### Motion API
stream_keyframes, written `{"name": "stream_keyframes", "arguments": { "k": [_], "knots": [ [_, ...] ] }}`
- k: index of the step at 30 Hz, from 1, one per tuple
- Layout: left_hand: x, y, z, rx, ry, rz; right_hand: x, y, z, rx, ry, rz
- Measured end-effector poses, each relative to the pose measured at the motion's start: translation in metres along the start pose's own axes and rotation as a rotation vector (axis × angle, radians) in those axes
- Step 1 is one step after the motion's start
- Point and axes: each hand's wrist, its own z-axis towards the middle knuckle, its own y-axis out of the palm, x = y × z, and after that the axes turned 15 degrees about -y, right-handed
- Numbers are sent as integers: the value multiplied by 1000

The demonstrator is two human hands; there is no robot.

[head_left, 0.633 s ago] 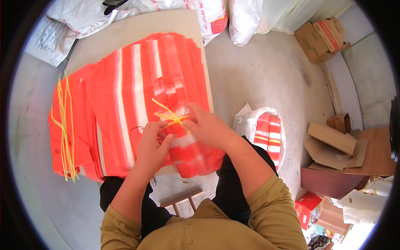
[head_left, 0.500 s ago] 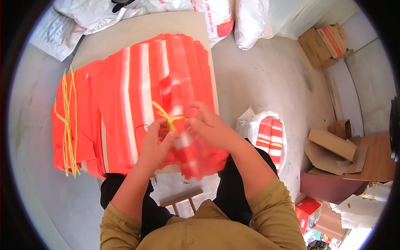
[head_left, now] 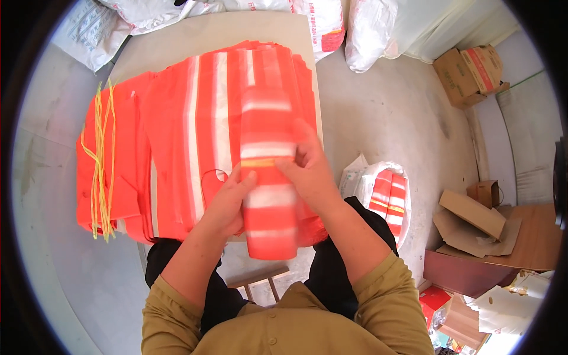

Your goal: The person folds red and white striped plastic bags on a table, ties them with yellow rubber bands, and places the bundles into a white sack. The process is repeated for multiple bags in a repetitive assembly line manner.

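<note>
Between my hands is a folded bundle of red fabric with white stripes (head_left: pixel 270 228), somewhat blurred by motion. A yellow tie (head_left: pixel 258 162) runs across its middle. My left hand (head_left: pixel 228 198) grips the bundle's left edge, thumb on its face. On the right edge, my right hand (head_left: pixel 307 171) pinches it by the tie, with the upper fingers blurred. Beneath and beyond lies a broad stack of red-and-white striped fabric (head_left: pixel 177 118). Several loose yellow strings (head_left: pixel 102 171) lie over the red fabric at the stack's left end.
The stack lies on a pale table (head_left: pixel 236 26). Right of my knee stands an open white sack (head_left: pixel 362 173) holding similar tied bundles (head_left: pixel 389 192). Full white sacks (head_left: pixel 370 29) line the far side. Cardboard boxes (head_left: pixel 470 74) sit at the right, with an opened carton (head_left: pixel 473 225) nearer.
The bundle has turned over: the yellow tie's loose ends no longer show, and a flat striped face with a straight band is toward me. Both hands now grip its sides.
</note>
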Motion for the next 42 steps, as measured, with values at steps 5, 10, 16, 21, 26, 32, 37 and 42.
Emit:
{"name": "stream_keyframes", "arguments": {
  "k": [5,10,16,21,26,32,37,42],
  "knots": [
    [-31,-10,21,93,17,378,15,-40,9,-53,-147,-747],
    [-35,-14,24,120,-29,478,14,-47,14,-403,-440,-1219],
    [-37,-18,30,175,-33,551,39,-22,12,-688,-372,-1196],
    [-37,-13,27,255,-15,588,45,-16,15,-686,-298,-1128],
    [-34,-8,23,189,-69,454,48,-31,22,-330,-226,-682],
    [-37,9,12,142,41,421,12,-63,2,76,68,-447],
    [-48,14,13,130,98,388,1,-42,-34,-115,179,-360],
    [-60,8,27,216,265,712,-22,-63,-32,-1,139,-111]
  ]
}}
